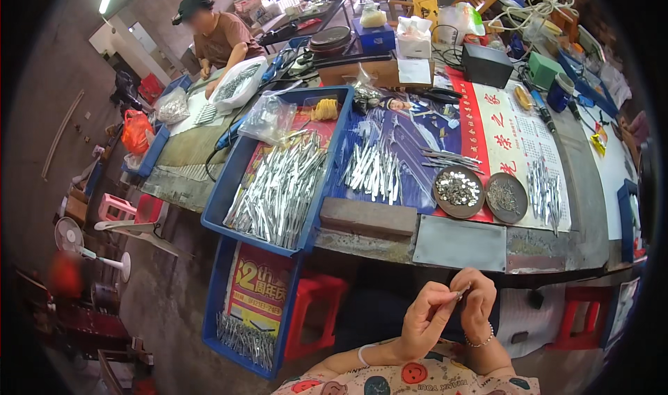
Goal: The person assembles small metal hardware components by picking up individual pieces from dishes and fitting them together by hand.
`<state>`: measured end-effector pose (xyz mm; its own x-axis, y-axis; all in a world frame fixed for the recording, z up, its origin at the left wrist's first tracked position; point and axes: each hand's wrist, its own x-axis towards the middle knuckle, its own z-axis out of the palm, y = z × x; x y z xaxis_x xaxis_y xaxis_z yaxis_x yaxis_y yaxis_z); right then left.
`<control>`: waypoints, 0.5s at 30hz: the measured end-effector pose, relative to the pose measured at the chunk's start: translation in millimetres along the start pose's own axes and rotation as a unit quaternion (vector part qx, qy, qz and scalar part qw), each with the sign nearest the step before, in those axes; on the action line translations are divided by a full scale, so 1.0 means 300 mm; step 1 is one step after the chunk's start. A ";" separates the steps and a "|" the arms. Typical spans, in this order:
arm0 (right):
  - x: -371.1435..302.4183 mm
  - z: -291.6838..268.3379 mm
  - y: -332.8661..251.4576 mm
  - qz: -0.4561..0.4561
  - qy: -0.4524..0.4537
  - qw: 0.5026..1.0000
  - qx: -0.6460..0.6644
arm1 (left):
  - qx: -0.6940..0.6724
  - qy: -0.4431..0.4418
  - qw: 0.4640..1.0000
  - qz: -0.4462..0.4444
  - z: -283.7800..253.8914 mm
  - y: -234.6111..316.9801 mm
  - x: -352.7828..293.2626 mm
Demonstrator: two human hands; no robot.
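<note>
In front of my body, just off the table's near edge, my left hand (426, 318) and my right hand (476, 304) meet at the fingertips. Both pinch a small metal piece (460, 294), mostly covered by the fingers, so its kind is unclear. Beyond them lies a flat grey metal plate (460, 243) at the table edge. Past the plate are a brown dish (438, 196) of shiny small discs (459, 186) and a second dish (507, 220) with tiny metal parts (505, 196). Slim silver metal strips lie in piles left (374, 174) and right (544, 193) of the dishes.
A blue tray (209, 218) heaped with metal strips (278, 190) overhangs the table's left; a lower blue tray (210, 325) holds more. A dark block (367, 218) lies on the near edge. Red stools (316, 315) stand below. Far left, another person (226, 37) works by a white basin (259, 67).
</note>
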<state>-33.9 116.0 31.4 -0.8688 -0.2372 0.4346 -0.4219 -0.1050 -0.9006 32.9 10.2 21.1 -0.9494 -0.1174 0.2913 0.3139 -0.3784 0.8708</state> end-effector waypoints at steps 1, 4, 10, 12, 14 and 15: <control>0.005 0.019 -0.008 -0.051 0.037 0.998 -0.011 | 0.016 0.011 1.000 0.007 0.005 -0.004 0.003; -0.011 0.012 -0.019 -0.065 0.028 0.995 -0.073 | 0.042 0.023 0.999 0.023 0.022 -0.003 0.019; -0.024 -0.036 -0.003 -0.145 0.032 0.953 -0.264 | 0.103 -0.046 0.992 -0.056 0.010 -0.014 -0.003; -0.016 -0.023 0.002 -0.108 0.012 0.967 -0.232 | 0.151 -0.011 0.988 -0.030 0.024 0.011 0.012; -0.018 -0.016 0.030 -0.098 -0.016 0.974 -0.203 | 0.136 0.034 0.990 -0.002 0.039 0.011 0.019; -0.013 -0.001 0.024 -0.097 -0.006 0.984 -0.151 | 0.089 0.053 0.994 -0.039 0.019 -0.009 -0.005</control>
<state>-33.6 116.5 23.3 -0.7619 -0.2520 0.5967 -0.6390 0.1415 -0.7561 33.6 16.6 20.5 -0.9636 -0.1936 0.1846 0.2265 -0.2233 0.9481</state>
